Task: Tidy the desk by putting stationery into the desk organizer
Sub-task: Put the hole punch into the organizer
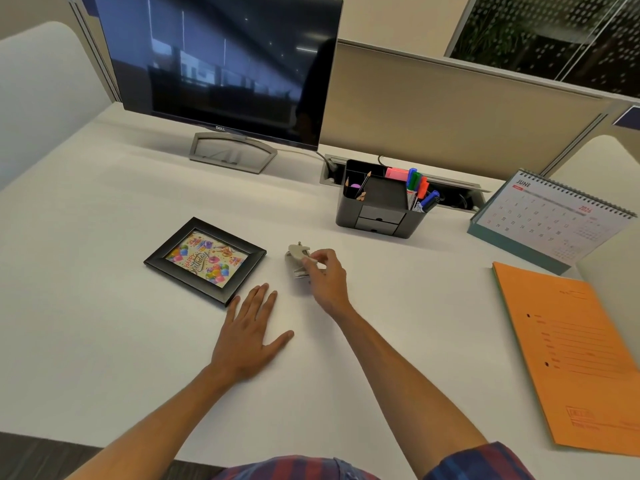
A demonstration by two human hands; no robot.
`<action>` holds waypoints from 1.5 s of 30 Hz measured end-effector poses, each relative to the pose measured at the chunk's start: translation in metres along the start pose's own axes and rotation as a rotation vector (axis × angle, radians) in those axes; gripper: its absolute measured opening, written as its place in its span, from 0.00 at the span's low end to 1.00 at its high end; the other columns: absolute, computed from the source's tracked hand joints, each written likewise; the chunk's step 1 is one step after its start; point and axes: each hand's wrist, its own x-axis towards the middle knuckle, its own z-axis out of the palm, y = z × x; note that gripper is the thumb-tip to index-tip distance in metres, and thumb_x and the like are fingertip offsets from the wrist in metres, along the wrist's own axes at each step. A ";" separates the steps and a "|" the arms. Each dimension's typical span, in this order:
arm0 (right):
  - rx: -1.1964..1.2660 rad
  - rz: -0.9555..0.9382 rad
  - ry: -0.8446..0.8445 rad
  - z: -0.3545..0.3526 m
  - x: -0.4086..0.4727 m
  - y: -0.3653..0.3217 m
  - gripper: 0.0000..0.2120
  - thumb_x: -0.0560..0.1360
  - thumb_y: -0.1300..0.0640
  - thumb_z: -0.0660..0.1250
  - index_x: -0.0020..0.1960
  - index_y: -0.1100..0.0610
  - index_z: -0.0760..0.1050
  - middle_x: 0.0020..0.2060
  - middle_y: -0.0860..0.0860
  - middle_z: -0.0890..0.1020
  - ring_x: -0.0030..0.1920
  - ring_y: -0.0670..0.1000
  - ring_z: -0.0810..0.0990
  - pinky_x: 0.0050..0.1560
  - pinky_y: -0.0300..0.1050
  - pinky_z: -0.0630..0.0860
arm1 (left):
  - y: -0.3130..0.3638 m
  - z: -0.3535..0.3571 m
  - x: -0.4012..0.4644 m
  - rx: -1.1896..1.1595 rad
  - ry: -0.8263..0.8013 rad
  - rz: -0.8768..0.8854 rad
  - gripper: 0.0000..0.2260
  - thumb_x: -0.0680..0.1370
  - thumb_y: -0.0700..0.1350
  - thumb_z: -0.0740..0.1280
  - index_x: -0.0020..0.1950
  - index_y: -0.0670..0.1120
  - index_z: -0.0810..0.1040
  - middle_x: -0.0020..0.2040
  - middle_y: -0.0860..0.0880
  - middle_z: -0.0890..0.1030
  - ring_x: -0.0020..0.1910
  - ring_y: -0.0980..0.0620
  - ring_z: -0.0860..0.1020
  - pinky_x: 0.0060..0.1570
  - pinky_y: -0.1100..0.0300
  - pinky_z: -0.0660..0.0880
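Observation:
A small grey hole punch (296, 257) sits on the white desk (104, 306) near the middle. My right hand (327, 280) is at its right side, fingers curled round it. My left hand (251, 337) lies flat on the desk, fingers straight, just right of the picture frame's near corner. The black desk organizer (379, 216) stands at the back right of the punch, holding pencils (363, 183), pink sticky notes (396, 173) and several coloured markers (420, 190). Two small drawers are in its front.
A black picture frame (205, 259) with a birthday card lies left of the punch. A monitor (221, 67) stands at the back. A June desk calendar (550, 216) and an orange folder (575, 355) occupy the right side. A cable tray runs behind the organizer.

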 end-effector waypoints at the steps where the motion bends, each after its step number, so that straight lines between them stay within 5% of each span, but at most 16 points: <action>1: 0.046 0.014 0.022 -0.003 0.002 -0.003 0.07 0.78 0.52 0.66 0.54 0.52 0.73 0.49 0.47 0.80 0.48 0.46 0.80 0.48 0.50 0.81 | 0.000 -0.001 0.000 -0.005 0.001 0.000 0.36 0.77 0.70 0.48 0.80 0.52 0.49 0.80 0.52 0.46 0.78 0.56 0.42 0.76 0.49 0.41; 6: 0.151 0.087 0.047 -0.015 0.011 -0.017 0.08 0.79 0.55 0.64 0.54 0.54 0.81 0.49 0.51 0.83 0.47 0.51 0.82 0.43 0.43 0.82 | 0.001 -0.001 0.000 -0.009 0.009 0.002 0.36 0.78 0.70 0.49 0.80 0.51 0.51 0.80 0.52 0.48 0.78 0.56 0.44 0.76 0.50 0.41; 12: 0.271 0.225 -0.139 -0.027 0.022 -0.030 0.13 0.73 0.62 0.70 0.57 0.57 0.81 0.47 0.53 0.82 0.43 0.50 0.80 0.53 0.45 0.80 | -0.001 0.001 0.002 -0.027 0.009 0.013 0.36 0.77 0.70 0.50 0.79 0.50 0.55 0.80 0.50 0.52 0.78 0.53 0.48 0.76 0.49 0.44; 15: 0.170 0.235 -0.198 -0.029 0.024 -0.032 0.21 0.67 0.67 0.73 0.59 0.57 0.79 0.49 0.53 0.80 0.46 0.50 0.78 0.57 0.47 0.78 | -0.002 0.000 0.006 -0.078 0.000 0.029 0.38 0.76 0.70 0.50 0.79 0.48 0.55 0.80 0.49 0.52 0.78 0.53 0.47 0.76 0.53 0.42; 20: 0.038 0.164 -0.205 -0.026 0.023 -0.034 0.24 0.62 0.66 0.78 0.55 0.52 0.79 0.53 0.50 0.79 0.53 0.50 0.77 0.49 0.40 0.73 | 0.000 0.000 0.017 -0.120 -0.021 0.057 0.39 0.76 0.69 0.46 0.79 0.46 0.52 0.80 0.49 0.50 0.78 0.55 0.43 0.75 0.59 0.39; 24: -0.069 0.060 -0.185 -0.027 0.025 -0.036 0.25 0.64 0.62 0.79 0.59 0.54 0.79 0.55 0.48 0.78 0.55 0.49 0.77 0.52 0.40 0.71 | 0.002 0.000 0.026 -0.097 -0.032 0.055 0.38 0.76 0.68 0.46 0.80 0.47 0.50 0.80 0.50 0.48 0.77 0.56 0.41 0.75 0.58 0.38; 32: -0.452 -0.167 -0.211 -0.033 0.034 -0.036 0.21 0.72 0.47 0.72 0.63 0.53 0.76 0.59 0.50 0.79 0.52 0.54 0.80 0.56 0.55 0.75 | 0.003 0.003 0.026 -0.039 0.004 0.064 0.35 0.79 0.67 0.47 0.80 0.47 0.51 0.80 0.49 0.50 0.78 0.54 0.47 0.75 0.56 0.41; 36: -0.539 -0.224 -0.131 -0.043 0.038 -0.044 0.19 0.76 0.42 0.66 0.58 0.54 0.79 0.53 0.50 0.81 0.48 0.52 0.77 0.48 0.50 0.74 | 0.003 0.003 0.026 -0.044 -0.001 0.066 0.35 0.79 0.66 0.48 0.80 0.47 0.51 0.80 0.50 0.49 0.78 0.54 0.46 0.75 0.56 0.40; 41: -0.260 -0.281 0.044 -0.060 0.060 -0.062 0.21 0.74 0.44 0.69 0.39 0.63 0.78 0.30 0.53 0.74 0.31 0.47 0.66 0.34 0.46 0.62 | 0.003 0.004 0.027 -0.035 0.014 0.061 0.35 0.79 0.66 0.50 0.78 0.45 0.57 0.79 0.48 0.56 0.78 0.51 0.54 0.75 0.53 0.47; 45: -0.112 -0.305 0.132 -0.078 0.072 -0.091 0.15 0.75 0.50 0.71 0.44 0.63 0.80 0.34 0.59 0.80 0.32 0.49 0.74 0.32 0.43 0.72 | 0.003 0.004 0.026 -0.040 0.017 0.060 0.34 0.79 0.66 0.50 0.78 0.45 0.57 0.79 0.48 0.55 0.78 0.51 0.53 0.75 0.53 0.47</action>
